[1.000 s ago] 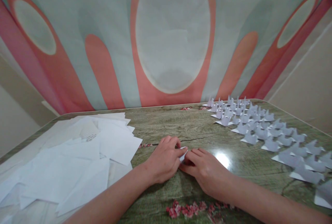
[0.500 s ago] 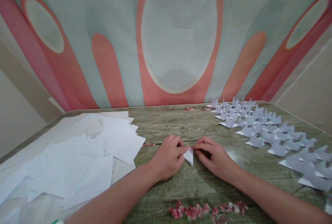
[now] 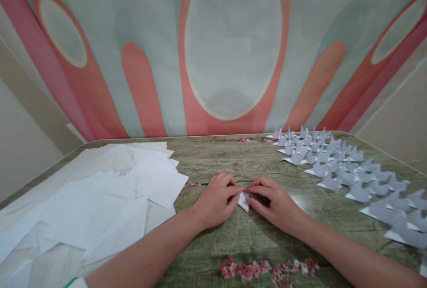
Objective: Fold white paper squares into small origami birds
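A small folded piece of white paper lies on the wood-patterned table, its pointed end toward me. My left hand grips its left side and top, the index finger laid along the upper edge. From the right, my right hand pinches the same paper, its thumb on the right edge and its fingertips at the top. The fingertips of both hands meet there and cover the paper's upper part.
Loose white sheets are spread in an overlapping pile on the left. Rows of folded paper birds stand along the right side. Behind the table rises a patterned backdrop.
My right hand has moved slightly left, and its thumb now rests on the paper's right edge. The camera view has shifted a little.
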`<state>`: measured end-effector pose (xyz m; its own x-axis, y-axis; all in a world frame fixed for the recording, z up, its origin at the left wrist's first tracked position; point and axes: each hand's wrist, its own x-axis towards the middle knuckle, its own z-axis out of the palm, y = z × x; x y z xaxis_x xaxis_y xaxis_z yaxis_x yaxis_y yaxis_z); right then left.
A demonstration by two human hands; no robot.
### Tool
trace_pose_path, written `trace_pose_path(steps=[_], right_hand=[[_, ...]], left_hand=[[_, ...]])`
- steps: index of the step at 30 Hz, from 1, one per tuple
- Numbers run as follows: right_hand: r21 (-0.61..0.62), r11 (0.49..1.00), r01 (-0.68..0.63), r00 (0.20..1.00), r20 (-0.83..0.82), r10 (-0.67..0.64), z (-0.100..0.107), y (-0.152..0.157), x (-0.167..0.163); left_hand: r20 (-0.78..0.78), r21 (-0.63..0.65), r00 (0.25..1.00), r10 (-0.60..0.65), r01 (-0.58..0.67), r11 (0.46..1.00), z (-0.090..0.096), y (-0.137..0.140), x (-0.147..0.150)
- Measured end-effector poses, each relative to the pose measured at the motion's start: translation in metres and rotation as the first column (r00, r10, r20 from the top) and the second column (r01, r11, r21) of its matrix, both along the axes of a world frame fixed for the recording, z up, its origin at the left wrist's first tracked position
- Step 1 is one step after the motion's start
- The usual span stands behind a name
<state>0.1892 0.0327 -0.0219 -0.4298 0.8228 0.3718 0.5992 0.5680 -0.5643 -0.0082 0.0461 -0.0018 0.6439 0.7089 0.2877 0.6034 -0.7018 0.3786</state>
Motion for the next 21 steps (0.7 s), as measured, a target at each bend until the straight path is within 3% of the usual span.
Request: trace_pose_path(steps=[21], right_hand=[[-0.02,1.0,-0.01,0.996,0.087,0.012,0.0023,-0.0026,0.0002]], left_hand=[[0.155,-0.153,0.988,0.014,0.01,0.988,-0.002,0.0039,-0.0046]])
